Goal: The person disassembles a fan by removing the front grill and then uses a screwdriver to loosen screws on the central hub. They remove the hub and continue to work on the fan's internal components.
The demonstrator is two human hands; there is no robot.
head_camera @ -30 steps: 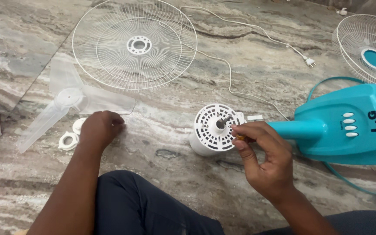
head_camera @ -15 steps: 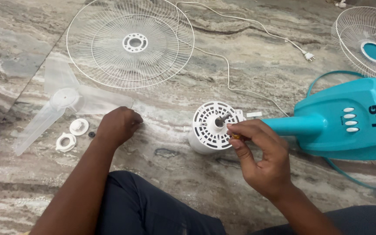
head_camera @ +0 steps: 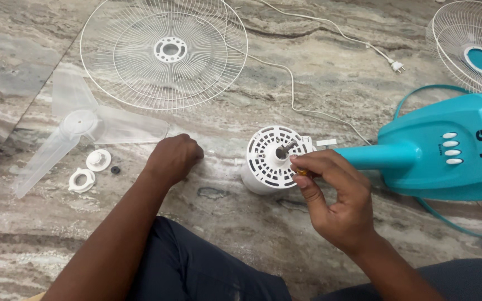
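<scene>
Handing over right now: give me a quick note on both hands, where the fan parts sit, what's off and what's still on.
Left hand: closed fist resting on the marble floor, holding nothing visible.
Right hand: pinching a small orange-tipped tool against the white motor housing, beside its shaft.
Teal fan base lies on its side, to the right.
Already off: rear grille, clear blade, two white retaining rings, front grille at top right.
Still on: the motor housing on the base neck.

A white fan motor housing lies on its side on the marble floor, its vented face and metal shaft turned upward. A small orange-handled tool rests against that face.
</scene>
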